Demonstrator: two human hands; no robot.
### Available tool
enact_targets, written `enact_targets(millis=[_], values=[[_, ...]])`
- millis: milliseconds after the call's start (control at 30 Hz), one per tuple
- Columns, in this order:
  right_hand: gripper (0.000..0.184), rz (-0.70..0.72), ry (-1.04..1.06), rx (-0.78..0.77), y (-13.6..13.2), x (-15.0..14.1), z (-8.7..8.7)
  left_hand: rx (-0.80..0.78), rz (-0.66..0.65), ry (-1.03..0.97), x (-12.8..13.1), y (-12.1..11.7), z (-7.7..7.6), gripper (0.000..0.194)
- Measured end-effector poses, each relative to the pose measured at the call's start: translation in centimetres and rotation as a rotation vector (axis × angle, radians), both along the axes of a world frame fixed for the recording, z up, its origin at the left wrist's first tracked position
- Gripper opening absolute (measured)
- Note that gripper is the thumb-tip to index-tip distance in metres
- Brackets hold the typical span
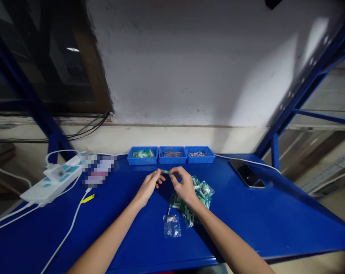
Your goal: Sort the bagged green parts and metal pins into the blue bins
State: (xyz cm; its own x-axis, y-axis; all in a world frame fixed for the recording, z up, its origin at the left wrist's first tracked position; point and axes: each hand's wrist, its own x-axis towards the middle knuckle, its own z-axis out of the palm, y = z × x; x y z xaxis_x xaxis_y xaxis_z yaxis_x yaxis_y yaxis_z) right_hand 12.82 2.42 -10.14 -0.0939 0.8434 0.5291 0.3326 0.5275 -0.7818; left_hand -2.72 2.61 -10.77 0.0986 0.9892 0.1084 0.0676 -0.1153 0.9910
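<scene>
In the head view, the left hand [149,186] and the right hand [184,182] pinch a small green packet [165,172] between them, thumbs and fingertips closed on its opposite ends; the left hand's other fingers are loosely curled. Under and beside the right hand lies a pile of green packets [189,213], and nearer the wearer than both hands, just beside the pile, a clear bag [171,226] lies flat. Beyond the hands, three blue bins stand in a row: the left bin [143,161] holds green packets, the middle bin [173,160] brownish pieces, the right bin [200,160] slim silvery pieces. Well left of the left hand are a yellow tag [87,198] on a white cable and a pixelated item [97,173]; no writing on either can be read.
</scene>
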Motion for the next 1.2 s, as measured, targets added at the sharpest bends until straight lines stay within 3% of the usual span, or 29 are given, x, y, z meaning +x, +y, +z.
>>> enact_targets(millis=[67, 133, 200, 267, 367, 433, 500, 600, 700, 767, 933, 1000, 1133, 1200], values=[[0.014, 0.000, -0.068, 0.073, -0.3, 0.0, 0.1, -0.106, -0.017, -0.162, 0.1, 0.1, 0.0, 0.052], [0.019, -0.022, -0.110, 0.123, -0.5, -0.1, 0.1, -0.175, -0.030, -0.287, 0.2, 0.1, 0.0, 0.044], [0.025, -0.060, -0.128, 0.129, -0.7, -0.2, 0.1, -0.143, -0.007, -0.282, 0.3, 0.0, 0.0, 0.038], [0.025, -0.120, -0.127, 0.087, -0.9, -0.3, 0.3, -0.024, 0.058, -0.175, 0.3, -0.1, 0.0, 0.033], [0.018, -0.135, -0.086, -0.077, -0.8, -0.2, 0.9, 0.285, 0.156, 0.108, 0.3, -0.4, 0.1, 0.018], [0.033, -0.061, -0.011, -0.222, -0.7, -0.2, 1.2, 0.472, 0.169, 0.284, 0.4, -0.7, 0.3, 0.017], [0.042, -0.007, 0.084, -0.326, -0.6, -0.1, 1.2, 0.578, 0.169, 0.405, 0.6, -1.0, 0.5, 0.022], [0.043, -0.016, 0.168, -0.358, -0.2, -0.1, 0.9, 0.620, 0.144, 0.515, 0.9, -1.4, 0.6, 0.023], [0.038, -0.043, 0.179, -0.317, 0.1, 0.1, 0.6, 0.536, 0.102, 0.472, 1.1, -1.4, 0.5, 0.020], [0.035, -0.058, 0.156, -0.256, 0.1, 0.2, 0.6, 0.370, 0.071, 0.333, 1.1, -1.2, 0.4, 0.021], [0.031, -0.049, -0.007, -0.064, -0.5, -0.2, 0.5, -0.042, 0.041, -0.089, 0.7, -0.4, 0.2, 0.054], [0.032, -0.023, -0.080, -0.015, -0.8, -0.5, 0.4, -0.061, 0.065, -0.118, 0.6, -0.1, 0.1, 0.054], [0.039, 0.010, -0.098, -0.003, -1.0, -0.6, 0.4, 0.032, 0.134, -0.048, 0.4, -0.1, -0.1, 0.032], [0.032, -0.025, -0.053, -0.032, -0.9, -0.5, 0.5, 0.115, 0.174, -0.001, 0.5, -0.3, 0.1, 0.024]])
